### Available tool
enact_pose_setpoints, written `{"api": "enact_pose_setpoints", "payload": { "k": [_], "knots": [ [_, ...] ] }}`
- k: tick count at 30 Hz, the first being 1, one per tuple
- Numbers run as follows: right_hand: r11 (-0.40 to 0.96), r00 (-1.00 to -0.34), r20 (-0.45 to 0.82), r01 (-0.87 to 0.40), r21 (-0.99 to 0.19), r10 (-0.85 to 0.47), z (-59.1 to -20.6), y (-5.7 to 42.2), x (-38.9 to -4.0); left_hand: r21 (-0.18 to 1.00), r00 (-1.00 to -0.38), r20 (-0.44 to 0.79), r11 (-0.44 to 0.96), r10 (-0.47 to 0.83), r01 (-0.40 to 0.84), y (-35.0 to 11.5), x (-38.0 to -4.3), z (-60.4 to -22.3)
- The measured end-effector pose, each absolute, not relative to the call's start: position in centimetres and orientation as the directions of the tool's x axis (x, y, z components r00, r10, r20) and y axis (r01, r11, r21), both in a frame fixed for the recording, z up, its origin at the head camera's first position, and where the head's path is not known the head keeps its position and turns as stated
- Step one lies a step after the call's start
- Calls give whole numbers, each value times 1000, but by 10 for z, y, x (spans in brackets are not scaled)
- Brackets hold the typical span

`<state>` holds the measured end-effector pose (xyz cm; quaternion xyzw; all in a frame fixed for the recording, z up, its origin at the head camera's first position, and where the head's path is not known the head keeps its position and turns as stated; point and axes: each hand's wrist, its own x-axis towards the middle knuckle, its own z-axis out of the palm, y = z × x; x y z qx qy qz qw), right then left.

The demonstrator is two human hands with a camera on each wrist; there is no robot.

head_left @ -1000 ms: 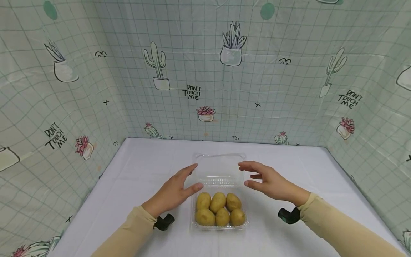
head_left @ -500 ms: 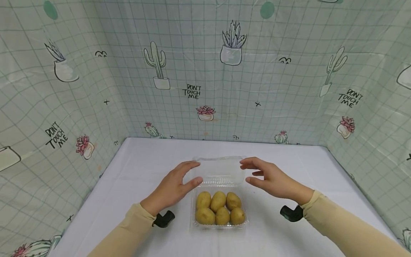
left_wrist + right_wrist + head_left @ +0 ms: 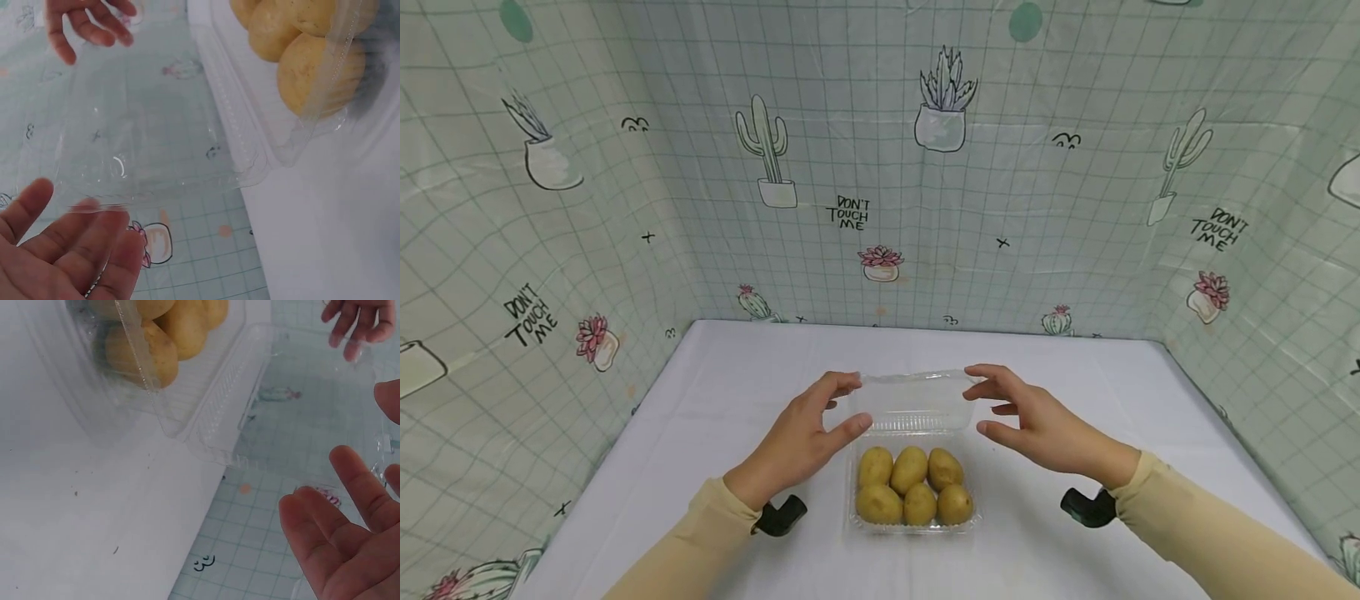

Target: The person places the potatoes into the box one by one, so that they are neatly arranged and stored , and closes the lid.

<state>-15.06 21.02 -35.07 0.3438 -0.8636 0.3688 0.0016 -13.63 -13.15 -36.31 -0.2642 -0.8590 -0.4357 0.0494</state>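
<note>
A clear plastic clamshell box point(image 3: 917, 530) stands on the table with several yellow potatoes point(image 3: 910, 472) lying in two rows inside. Its hinged lid point(image 3: 917, 398) is tilted up at the back. My left hand point(image 3: 793, 443) is at the lid's left side, fingers extended, and in the left wrist view its fingertips point(image 3: 112, 219) meet the lid's edge. On the opposite side my right hand point(image 3: 1048, 427) has its fingers spread and slightly bent at the lid's right corner. In the right wrist view its fingertips point(image 3: 347, 456) overlap the clear lid. Neither thumb pinches the plastic.
A white cloth covers the table point(image 3: 760, 350). Patterned fabric walls point(image 3: 880, 167) with cactus drawings close in the back and both sides. A black wrist device point(image 3: 781, 515) sits below the left cuff, another wrist device point(image 3: 1088, 507) below the right.
The lid has swung up from lying further back to a steeper tilt. Both hands have risen slightly with it, the right one also shifting a little to the right. The potatoes stay put.
</note>
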Motion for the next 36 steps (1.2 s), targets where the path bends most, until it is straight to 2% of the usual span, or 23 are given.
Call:
{"api": "enact_pose_setpoints", "payload": {
  "k": [17,24,31,36],
  "knots": [
    [513,-751,249,-616,-598,-612,-353,214,-134,660,-848,332,540,413,522,-132,-128,-362],
    [586,-783,213,-589,-556,-585,-352,214,-122,665,-852,331,540,406,516,-134,-120,-363],
    [589,-786,202,-582,-561,-585,-351,215,-110,638,-827,363,533,428,556,-137,-113,-369],
    [552,-763,198,-597,-583,-615,-354,219,-102,658,-825,352,510,441,553,-140,-107,-377]
  ]
}}
